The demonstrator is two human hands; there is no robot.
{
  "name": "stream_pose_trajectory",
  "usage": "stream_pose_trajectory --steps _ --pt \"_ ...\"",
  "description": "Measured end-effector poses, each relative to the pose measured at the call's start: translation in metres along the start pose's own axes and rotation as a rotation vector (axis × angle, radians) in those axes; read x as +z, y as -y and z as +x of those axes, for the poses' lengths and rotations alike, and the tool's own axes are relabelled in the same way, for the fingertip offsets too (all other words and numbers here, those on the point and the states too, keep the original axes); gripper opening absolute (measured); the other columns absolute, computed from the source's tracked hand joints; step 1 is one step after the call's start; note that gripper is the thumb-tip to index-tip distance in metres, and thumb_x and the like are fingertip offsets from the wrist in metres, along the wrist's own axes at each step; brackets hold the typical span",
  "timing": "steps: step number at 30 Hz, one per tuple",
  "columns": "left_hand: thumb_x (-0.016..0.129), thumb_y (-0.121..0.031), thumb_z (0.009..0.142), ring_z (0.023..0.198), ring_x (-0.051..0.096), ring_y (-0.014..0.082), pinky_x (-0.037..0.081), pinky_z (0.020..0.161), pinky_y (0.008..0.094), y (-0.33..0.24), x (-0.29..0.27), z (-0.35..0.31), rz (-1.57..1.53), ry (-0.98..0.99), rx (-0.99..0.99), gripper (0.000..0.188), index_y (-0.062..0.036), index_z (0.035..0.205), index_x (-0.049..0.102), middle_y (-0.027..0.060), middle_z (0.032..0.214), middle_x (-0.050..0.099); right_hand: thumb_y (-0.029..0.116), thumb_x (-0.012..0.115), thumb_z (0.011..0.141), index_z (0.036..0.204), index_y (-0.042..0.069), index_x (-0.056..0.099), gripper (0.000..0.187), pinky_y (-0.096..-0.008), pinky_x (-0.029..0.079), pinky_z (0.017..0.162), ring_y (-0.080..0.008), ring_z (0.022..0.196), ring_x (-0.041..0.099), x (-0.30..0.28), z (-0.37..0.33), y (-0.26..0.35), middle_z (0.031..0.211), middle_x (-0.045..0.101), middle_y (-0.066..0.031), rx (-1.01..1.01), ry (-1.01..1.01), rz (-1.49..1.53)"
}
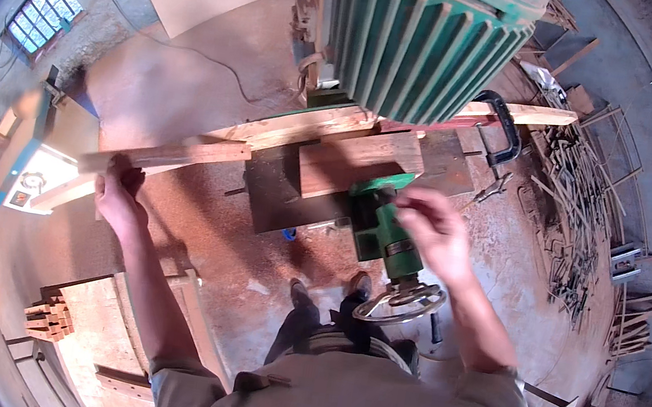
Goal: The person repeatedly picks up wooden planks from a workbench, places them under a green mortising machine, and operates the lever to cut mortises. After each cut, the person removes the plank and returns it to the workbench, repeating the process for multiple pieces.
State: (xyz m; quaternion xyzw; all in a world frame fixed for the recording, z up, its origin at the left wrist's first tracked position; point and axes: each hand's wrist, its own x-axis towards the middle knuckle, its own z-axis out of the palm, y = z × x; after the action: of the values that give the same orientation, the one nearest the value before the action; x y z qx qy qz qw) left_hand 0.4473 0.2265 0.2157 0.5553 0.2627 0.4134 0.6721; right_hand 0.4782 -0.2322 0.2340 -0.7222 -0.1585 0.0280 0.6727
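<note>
My left hand (120, 195) is closed around the near left end of a wooden strip (191, 154), which lies along a long wooden fence (312, 127). My right hand (437, 232) hovers over a green clamp unit (391, 228), its fingers half bent and slightly apart, with nothing visible in them. Motion blurs its fingertips a little. Below that hand is a metal handwheel (401, 302) on the unit's near end. A flat reddish board (349, 161) rests on the dark machine table (274, 188), between the fence and the clamp unit.
A big ribbed green motor housing (426, 51) hangs over the table's far side. At right, a black C-clamp (503, 128) grips the fence. A pile of wood sticks and metal clamps (580, 206) covers the right floor. A pale workbench (105, 322) stands at lower left.
</note>
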Motion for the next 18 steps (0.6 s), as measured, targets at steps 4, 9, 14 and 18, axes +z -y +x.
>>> stream_pose_trajectory --steps 4,9,14,18 --pt "0.059 -0.009 0.084 0.074 0.057 0.0104 0.048 0.067 0.0244 -0.075 0.047 -0.078 0.412 0.284 0.428 0.02 0.0035 0.1 0.058 0.0065 0.082 0.063 0.026 0.075 0.075 0.13 0.003 0.041 0.069 -0.0354 0.05 0.084 -0.0291 0.108 0.054 0.128 0.038 0.029 0.124 0.048 -0.0183 -0.246 0.323 -0.423" --pt "0.054 -0.01 0.089 0.103 0.055 0.0186 0.041 0.09 0.0303 -0.071 0.038 -0.133 0.525 0.718 0.293 0.036 0.0042 0.121 0.048 0.0139 0.111 0.057 0.023 0.069 0.08 0.105 0.005 0.059 0.032 -0.0303 0.048 0.08 -0.0162 0.093 0.057 0.202 0.043 0.005 0.097 0.061 -0.0066 -0.077 0.421 0.458" --pt "0.045 -0.046 0.093 0.115 0.048 0.0251 0.041 0.092 0.0372 0.026 -0.077 -0.115 0.35 0.474 -0.539 0.066 -0.002 0.14 0.029 0.0189 0.131 0.044 0.02 0.068 0.082 0.104 0.009 0.054 0.029 -0.0295 0.048 0.064 -0.0123 0.095 0.055 0.17 0.041 -0.016 0.103 0.06 -0.0037 0.484 0.448 0.792" --pt "0.041 -0.04 0.096 0.1 0.058 0.0242 0.052 0.085 0.033 0.063 -0.096 -0.125 -0.524 0.661 -1.077 0.048 -0.0024 0.126 0.044 0.0174 0.11 0.057 0.019 0.067 0.082 0.108 0.012 0.05 0.032 -0.034 0.045 0.073 -0.0172 0.1 0.054 0.168 0.037 -0.026 0.112 0.059 -0.006 0.503 0.509 1.015"
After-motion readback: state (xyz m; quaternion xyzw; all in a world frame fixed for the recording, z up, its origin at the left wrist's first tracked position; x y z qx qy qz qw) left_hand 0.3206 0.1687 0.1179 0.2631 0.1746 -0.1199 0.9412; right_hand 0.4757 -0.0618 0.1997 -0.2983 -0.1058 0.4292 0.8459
